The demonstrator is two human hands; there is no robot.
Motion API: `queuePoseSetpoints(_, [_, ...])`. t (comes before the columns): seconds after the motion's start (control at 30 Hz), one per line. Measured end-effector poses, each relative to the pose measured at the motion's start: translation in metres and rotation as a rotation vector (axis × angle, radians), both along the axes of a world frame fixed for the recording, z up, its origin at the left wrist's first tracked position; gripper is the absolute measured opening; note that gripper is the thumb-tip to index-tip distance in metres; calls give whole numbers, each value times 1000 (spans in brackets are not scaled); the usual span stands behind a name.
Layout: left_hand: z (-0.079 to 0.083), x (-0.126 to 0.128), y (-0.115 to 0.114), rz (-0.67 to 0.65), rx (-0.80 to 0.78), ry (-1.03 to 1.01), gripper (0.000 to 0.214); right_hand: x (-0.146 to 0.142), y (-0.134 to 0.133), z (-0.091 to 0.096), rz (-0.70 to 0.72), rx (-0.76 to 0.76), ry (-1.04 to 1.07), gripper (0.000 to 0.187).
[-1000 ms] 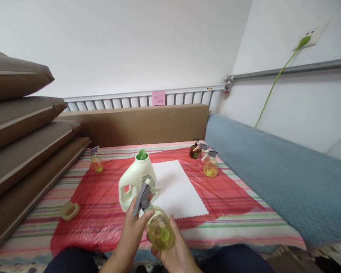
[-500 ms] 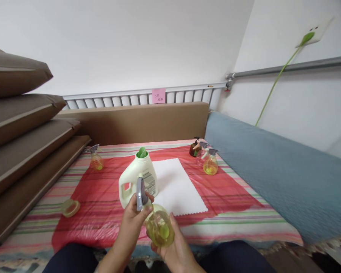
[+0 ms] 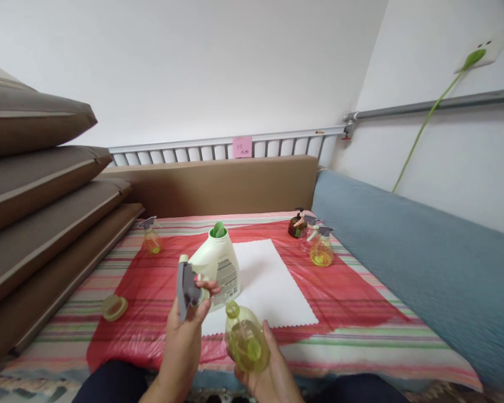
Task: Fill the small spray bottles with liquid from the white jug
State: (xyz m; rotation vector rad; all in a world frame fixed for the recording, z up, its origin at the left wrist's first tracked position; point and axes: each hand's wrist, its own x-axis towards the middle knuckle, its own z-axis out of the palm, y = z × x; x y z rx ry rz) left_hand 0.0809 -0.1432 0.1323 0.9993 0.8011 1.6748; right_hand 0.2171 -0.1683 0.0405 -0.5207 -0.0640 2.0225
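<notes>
A grey trigger spray head (image 3: pixel 187 286) is held in my left hand (image 3: pixel 185 330), its fingers closed round the collar. My right hand (image 3: pixel 273 375) grips a yellow-green clear bottle (image 3: pixel 247 341) from below and the right; its neck is bare and tilts up toward the left. Some liquid shows inside the bottle. The spray head and the bottle are apart. Just behind both hands stands a pale green detergent jug (image 3: pixel 222 268) with a green spout in its open mouth. It rests partly on a white scallop-edged sheet (image 3: pixel 269 280).
Several bottles stand at the back right, among them a yellow spray bottle (image 3: pixel 321 252) and a brown pump bottle (image 3: pixel 296 225). Another spray bottle (image 3: pixel 152 239) is at the back left. A round pale lid (image 3: pixel 114 308) lies at the left. Stacked brown cushions (image 3: pixel 46 184) line the left side.
The spray head has come off the bottle. My left hand has moved it to the left, away from the bottle's neck. The whole view has shifted slightly.
</notes>
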Motion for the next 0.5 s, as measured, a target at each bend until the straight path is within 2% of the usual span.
queuePoseSetpoints(0.03, [0, -1, 0, -8, 13, 23, 27, 0, 0, -1, 4, -2, 0, 46])
queuePoseSetpoints(0.17, [2, -5, 4, -185, -48, 197, 23, 3, 2, -1, 4, -1, 10, 45])
queuePoseSetpoints(0.27, [3, -5, 9, -130, -4, 165, 22, 4, 2, 3, 24, -33, 18, 46])
queuePoseSetpoints(0.4, [6, -4, 17, -185, -52, 136, 22, 8, 4, 5, 50, -82, 25, 45])
queuePoseSetpoints(0.5, [10, -11, 29, -62, -44, -63, 21, 11, 8, -2, 82, -101, 36, 43])
